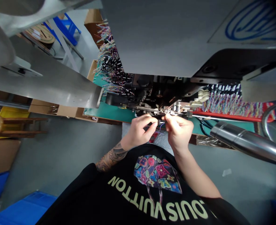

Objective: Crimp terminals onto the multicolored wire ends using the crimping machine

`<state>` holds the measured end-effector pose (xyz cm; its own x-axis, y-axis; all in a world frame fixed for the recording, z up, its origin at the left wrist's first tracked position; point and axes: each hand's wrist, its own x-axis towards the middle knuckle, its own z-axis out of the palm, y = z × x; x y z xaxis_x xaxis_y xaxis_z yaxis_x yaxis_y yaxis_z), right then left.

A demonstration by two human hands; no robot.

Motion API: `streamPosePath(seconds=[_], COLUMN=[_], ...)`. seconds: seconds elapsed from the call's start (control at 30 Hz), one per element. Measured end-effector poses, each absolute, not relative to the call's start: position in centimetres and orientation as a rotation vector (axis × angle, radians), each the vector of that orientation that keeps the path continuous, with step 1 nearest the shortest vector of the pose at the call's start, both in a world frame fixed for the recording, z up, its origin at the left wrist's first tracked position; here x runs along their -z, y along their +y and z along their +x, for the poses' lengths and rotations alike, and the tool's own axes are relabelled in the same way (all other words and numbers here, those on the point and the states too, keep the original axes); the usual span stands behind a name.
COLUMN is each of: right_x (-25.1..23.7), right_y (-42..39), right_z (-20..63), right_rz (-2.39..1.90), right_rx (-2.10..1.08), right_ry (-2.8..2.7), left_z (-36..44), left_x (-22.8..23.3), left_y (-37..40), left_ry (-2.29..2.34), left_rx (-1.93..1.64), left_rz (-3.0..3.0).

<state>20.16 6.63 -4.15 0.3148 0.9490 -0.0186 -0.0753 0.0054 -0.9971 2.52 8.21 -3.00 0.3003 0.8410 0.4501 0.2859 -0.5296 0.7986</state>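
Note:
My left hand (140, 129) is closed in a pinch, thumb against fingertips, just in front of the machine's metal working head (166, 111). Whatever lies between those fingertips is too small to make out. On the other side, my right hand (179, 128) pinches at the working head, its fingertips almost touching the metal parts. A thin purple wire (161, 126) curves down between the two hands, from beside the right fingertips. The wire's upper end is hidden by fingers and machine.
The grey machine housing (156, 37) hangs close above my hands. Bundles of multicoloured wires (112, 62) lie at the left, and more fill a red tray (257, 117) at the right. A metal tube (246, 140) juts in from the right; a curved metal sheet (65, 90) from the left.

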Motion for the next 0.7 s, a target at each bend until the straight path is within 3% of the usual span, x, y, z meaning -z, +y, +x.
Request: streamPosePath(seconds=[0.7], right_x=[4.35], right_y=[6.78], right_z=[20.12], right_rz=[-1.321], right_rx=[-1.165], right_ry=[-0.87], left_z=[2.37], left_x=[3.01], left_y=[8.1], left_ry=[1.069], left_rx=[-1.124], left_rz=[1.863])
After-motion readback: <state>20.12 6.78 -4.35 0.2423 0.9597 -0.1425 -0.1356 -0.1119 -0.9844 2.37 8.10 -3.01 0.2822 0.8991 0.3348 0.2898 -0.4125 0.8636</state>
